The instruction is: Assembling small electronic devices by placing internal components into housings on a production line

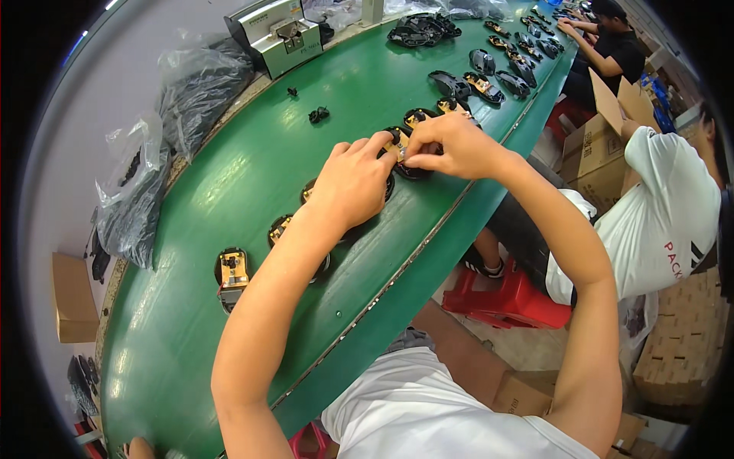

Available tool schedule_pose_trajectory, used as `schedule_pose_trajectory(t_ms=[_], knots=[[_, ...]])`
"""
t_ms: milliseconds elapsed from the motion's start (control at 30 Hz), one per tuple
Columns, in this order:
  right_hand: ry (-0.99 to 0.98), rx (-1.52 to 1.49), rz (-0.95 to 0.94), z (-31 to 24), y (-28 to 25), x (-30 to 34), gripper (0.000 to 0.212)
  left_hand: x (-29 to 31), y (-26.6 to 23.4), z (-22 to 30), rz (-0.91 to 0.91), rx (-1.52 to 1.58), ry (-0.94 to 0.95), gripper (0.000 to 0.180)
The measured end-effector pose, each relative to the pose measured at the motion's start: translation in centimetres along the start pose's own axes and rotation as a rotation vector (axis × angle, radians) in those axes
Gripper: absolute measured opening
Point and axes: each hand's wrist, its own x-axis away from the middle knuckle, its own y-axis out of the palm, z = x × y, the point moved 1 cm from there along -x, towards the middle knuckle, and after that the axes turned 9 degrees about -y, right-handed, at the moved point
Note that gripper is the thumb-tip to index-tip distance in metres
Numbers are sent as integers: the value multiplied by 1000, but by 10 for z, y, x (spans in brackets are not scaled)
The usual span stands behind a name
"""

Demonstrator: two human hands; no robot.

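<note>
Both my hands meet over an open computer mouse base point(399, 142) with a yellowish circuit board, on the green belt. My left hand point(348, 183) has its fingers bent against the near left side of this base, gripping it. Thumb and forefinger of my right hand point(462, 145) are pinched together at the board; whatever they hold is too small to make out. Another open mouse base point(419, 117) lies just beyond. Nearer me, a mouse base point(232, 268) sits left of my left forearm, and another base point(278, 229) is partly covered by that arm.
Small black parts point(319, 115) lie on the belt point(183, 206). Farther along are black mouse shells point(482, 61) and a dark heap point(423, 30). A grey machine point(287, 42) and plastic bags point(134, 191) line the far edge. A person in white point(661, 206) sits at right, near a red stool point(505, 294).
</note>
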Motion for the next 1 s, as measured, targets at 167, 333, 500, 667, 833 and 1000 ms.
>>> schedule_pose_trajectory(t_ms=[167, 333, 500, 667, 833, 1000], knots=[[322, -148, 137, -5, 12, 4, 17, 0, 1, 1, 7, 17, -8, 44], [474, -231, 249, -3, 23, 6, 16, -5, 4, 2, -8, 12, -15, 45], [432, -28, 240, -6, 26, 4, 12, -5, 7, 0, 1, 27, -19, 44], [430, -20, 324, -7, 30, 9, 13, -9, 7, 2, -5, 31, -35, 43], [158, 346, 272, -13, 27, 21, 12, -10, 12, 0, 26, 33, -25, 42], [302, 488, 50, -40, 29, 23, 31, -16, 9, 1, -9, 44, -21, 42]])
